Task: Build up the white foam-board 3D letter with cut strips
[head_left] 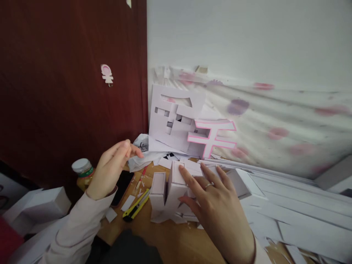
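Observation:
A white foam-board block shape (158, 192) stands on the wooden table in front of me. My right hand (217, 205) lies on it with the fingers spread, fingertips touching its top edges, a ring on one finger. To the left, my left hand (114, 163) is raised above the table, thumb and index fingertips together; whether something small is between them is too small to tell. A yellow utility knife (136, 205) rests on the table left of the block. Behind the block, a white character shape with pink edges (211, 137) leans against a white board with cut-outs (170, 124).
A jar with a white lid (81, 167) and a dark phone (123, 187) are beside my left wrist. Long white boards (302, 216) fill the right side. White boxes (45, 205) sit at the far left. Paper scraps lie about the wooden table (176, 242).

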`<state>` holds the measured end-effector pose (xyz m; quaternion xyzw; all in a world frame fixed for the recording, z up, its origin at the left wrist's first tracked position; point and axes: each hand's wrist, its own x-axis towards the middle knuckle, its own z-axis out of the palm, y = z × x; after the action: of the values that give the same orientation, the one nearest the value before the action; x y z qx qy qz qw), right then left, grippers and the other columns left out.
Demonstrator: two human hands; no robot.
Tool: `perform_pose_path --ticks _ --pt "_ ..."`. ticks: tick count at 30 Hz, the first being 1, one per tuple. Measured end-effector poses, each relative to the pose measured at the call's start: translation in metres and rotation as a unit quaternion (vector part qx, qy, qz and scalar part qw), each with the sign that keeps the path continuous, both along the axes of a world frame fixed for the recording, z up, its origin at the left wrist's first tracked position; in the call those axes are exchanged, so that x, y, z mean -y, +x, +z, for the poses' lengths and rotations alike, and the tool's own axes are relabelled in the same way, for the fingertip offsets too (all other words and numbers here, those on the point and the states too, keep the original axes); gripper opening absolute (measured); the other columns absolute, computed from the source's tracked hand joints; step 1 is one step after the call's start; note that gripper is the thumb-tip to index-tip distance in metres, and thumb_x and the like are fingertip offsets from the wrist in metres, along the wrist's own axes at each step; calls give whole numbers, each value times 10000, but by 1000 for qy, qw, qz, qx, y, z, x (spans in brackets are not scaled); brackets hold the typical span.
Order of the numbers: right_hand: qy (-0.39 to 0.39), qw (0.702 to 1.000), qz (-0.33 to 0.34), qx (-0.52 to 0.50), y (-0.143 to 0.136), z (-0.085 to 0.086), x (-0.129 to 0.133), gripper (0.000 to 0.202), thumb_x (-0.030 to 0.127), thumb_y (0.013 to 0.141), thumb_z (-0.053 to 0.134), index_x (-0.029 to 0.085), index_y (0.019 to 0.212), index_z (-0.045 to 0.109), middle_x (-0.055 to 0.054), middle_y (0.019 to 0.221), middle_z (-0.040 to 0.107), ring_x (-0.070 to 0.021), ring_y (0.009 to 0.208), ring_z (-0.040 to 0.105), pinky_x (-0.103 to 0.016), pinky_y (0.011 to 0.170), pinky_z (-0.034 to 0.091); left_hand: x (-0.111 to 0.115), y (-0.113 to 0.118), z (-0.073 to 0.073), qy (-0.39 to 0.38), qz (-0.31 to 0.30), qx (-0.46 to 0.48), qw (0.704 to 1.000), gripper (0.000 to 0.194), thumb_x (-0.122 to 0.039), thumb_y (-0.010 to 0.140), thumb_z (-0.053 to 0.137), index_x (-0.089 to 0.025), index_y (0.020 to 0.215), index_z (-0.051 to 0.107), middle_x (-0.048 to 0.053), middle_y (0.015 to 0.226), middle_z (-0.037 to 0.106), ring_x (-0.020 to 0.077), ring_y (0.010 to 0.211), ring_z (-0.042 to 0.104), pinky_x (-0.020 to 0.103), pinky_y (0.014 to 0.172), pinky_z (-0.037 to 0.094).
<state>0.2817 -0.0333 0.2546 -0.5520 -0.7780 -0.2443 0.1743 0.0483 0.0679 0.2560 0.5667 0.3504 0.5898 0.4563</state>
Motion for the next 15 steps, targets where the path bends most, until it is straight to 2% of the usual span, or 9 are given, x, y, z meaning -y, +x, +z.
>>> perform_pose_path --ticks 3,6,8,10,12,13,15 --pt "4 1000 1 1 -1 1 1 715 352 741 802 233 1371 484 -33 952 755 -357 1188 574 -535 1004 354 0 -2 9 -48 -94 160 982 347 -400 877 625 -188 629 505 -13 695 575 141 755 583 310 862 524" --pt "-1 1000 -1 -2 -1 0 0 710 358 751 793 229 1375 481 -35 939 755 -363 1194 570 -541 1010 346 10 -6 17 -106 -187 220 952 399 -389 842 687 -183 584 462 -61 553 454 80 543 476 234 692 559" --pt "-3 1000 -1 -3 -1 0 -1 701 362 760 784 228 1377 480 -36 932 755 -366 1194 569 -546 1010 343 18 -10 21 -106 -203 208 951 381 -378 794 743 -171 593 494 -71 526 443 52 464 392 165 531 503" --pt "-9 1000 -1 -4 0 1 -2 696 357 768 778 230 1382 478 -35 929 755 -367 1194 569 -547 1012 340 24 -14 24 -95 -182 184 961 392 -411 744 782 -164 590 518 -75 511 448 28 403 288 122 387 375" --pt "-14 1000 0 -4 0 1 -3 697 356 771 776 230 1387 474 -37 931 756 -367 1191 570 -548 1015 337 28 -20 28 -83 -130 143 978 441 -446 706 799 -169 544 497 -81 466 402 26 378 210 127 325 269" --pt "-16 1000 2 -3 0 1 -3 700 358 771 775 230 1389 473 -39 933 757 -368 1190 570 -549 1016 335 30 -23 29 -73 -91 107 987 451 -447 702 796 -175 517 487 -77 450 393 33 377 226 137 326 262" --pt "-21 1000 4 -3 0 1 -4 707 360 767 778 231 1392 472 -44 938 758 -370 1187 571 -552 1014 336 34 -29 29 -44 5 -21 999 381 -396 693 785 -188 494 535 -48 461 478 61 417 380 158 382 336"
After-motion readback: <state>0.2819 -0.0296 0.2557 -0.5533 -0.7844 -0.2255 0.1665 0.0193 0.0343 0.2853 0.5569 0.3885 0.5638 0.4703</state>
